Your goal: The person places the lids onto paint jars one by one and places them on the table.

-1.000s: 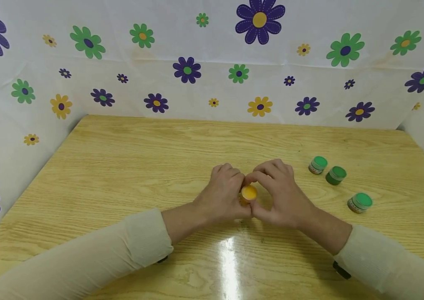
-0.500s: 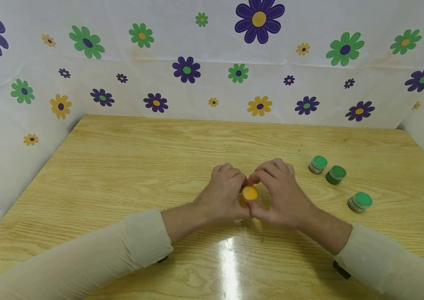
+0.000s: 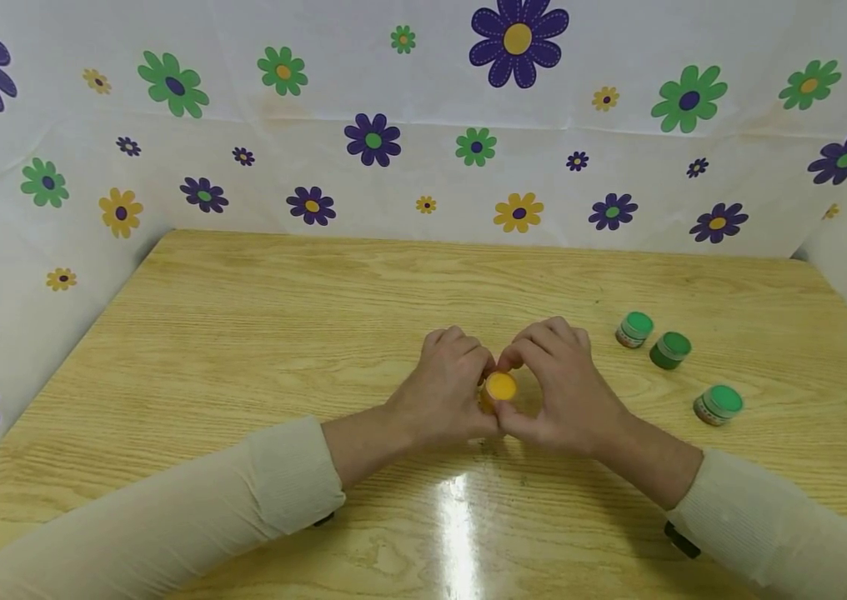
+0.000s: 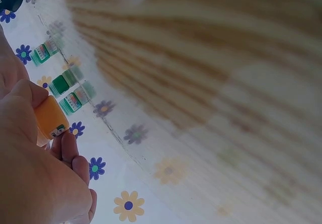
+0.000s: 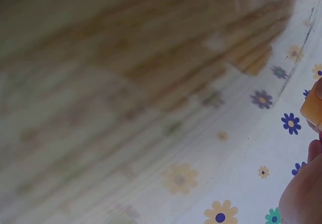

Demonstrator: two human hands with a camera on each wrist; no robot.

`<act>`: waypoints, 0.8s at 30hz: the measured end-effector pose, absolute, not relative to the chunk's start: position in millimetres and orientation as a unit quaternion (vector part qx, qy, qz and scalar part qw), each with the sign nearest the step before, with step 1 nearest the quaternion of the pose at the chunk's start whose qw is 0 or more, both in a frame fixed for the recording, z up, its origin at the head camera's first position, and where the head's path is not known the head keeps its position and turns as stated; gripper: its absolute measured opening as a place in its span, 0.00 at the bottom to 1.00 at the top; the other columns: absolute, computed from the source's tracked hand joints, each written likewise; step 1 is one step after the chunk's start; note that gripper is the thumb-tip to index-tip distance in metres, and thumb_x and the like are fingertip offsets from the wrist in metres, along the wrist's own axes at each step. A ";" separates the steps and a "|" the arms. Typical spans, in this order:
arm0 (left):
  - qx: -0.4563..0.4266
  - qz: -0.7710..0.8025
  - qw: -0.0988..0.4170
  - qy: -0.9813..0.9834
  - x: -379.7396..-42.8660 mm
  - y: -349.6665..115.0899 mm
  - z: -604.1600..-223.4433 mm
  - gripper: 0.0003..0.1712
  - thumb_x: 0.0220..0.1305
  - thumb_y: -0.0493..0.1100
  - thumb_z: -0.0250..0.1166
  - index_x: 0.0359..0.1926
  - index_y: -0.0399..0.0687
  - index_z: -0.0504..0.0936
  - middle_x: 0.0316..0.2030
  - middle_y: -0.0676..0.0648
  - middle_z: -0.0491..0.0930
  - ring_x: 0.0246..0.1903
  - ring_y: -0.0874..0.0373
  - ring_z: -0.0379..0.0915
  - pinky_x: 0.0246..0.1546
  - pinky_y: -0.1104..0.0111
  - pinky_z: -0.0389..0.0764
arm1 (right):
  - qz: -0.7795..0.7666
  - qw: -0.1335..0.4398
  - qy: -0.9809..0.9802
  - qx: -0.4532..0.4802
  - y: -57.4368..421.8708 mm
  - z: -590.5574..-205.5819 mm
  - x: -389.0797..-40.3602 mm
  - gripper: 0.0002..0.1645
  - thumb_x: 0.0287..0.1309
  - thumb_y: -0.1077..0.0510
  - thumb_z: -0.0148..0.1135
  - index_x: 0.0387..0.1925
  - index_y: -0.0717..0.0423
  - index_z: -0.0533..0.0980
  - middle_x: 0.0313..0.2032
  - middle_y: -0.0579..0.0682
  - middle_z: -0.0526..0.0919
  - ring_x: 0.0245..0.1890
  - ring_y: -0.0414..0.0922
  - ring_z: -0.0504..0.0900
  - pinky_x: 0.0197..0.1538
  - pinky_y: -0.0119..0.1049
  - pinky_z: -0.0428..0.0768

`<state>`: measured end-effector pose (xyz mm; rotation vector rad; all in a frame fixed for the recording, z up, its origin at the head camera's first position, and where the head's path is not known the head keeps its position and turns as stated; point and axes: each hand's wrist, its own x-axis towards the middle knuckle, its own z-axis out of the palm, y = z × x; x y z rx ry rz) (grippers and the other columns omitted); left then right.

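Observation:
A small orange paint jar [image 3: 501,387] is held between both hands near the middle of the wooden table. My left hand [image 3: 444,387] grips its body from the left, thumb in front and fingers behind. From the right, my right hand [image 3: 562,387] pinches the rim of its yellow-orange top between thumb and forefinger. In the left wrist view the orange jar [image 4: 51,118] sits between thumb and fingers, a bit of printed label showing. Only an edge of the jar [image 5: 313,107] and part of the right hand [image 5: 304,191] appear in the right wrist view.
To the right stand three green-topped jars: one at the back [image 3: 634,330], a darker one [image 3: 670,351] beside it, and another [image 3: 719,405] nearer. A white flowered cloth [image 3: 423,108] hangs behind and at both sides of the table [image 3: 281,317].
The right thumb and forefinger have shifted slightly around the jar's top, and the jar has moved a touch to the right. The left hand and the green-topped jars stay put.

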<state>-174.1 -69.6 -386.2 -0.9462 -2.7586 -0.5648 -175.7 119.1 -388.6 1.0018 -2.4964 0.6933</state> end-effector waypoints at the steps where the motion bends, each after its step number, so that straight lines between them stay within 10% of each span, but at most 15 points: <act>1: -0.317 -0.188 0.084 -0.926 -174.2 -69.6 -386.1 0.20 0.46 0.53 0.74 0.33 0.46 0.81 0.31 0.53 0.79 0.37 0.58 0.67 0.57 0.56 0.67 | 0.246 0.181 -0.884 0.353 119.1 -388.7 -175.7 0.16 0.42 0.47 0.67 0.33 0.49 0.76 0.36 0.44 0.77 0.44 0.46 0.68 0.46 0.47 0.61; 24: -0.331 -0.165 0.043 -0.928 -171.5 -67.2 -385.8 0.21 0.48 0.55 0.76 0.35 0.46 0.84 0.32 0.54 0.81 0.37 0.58 0.68 0.58 0.56 0.69 | 0.199 0.105 -0.936 0.269 121.5 -387.3 -174.8 0.18 0.40 0.44 0.73 0.26 0.50 0.78 0.30 0.43 0.80 0.39 0.45 0.71 0.49 0.47 0.62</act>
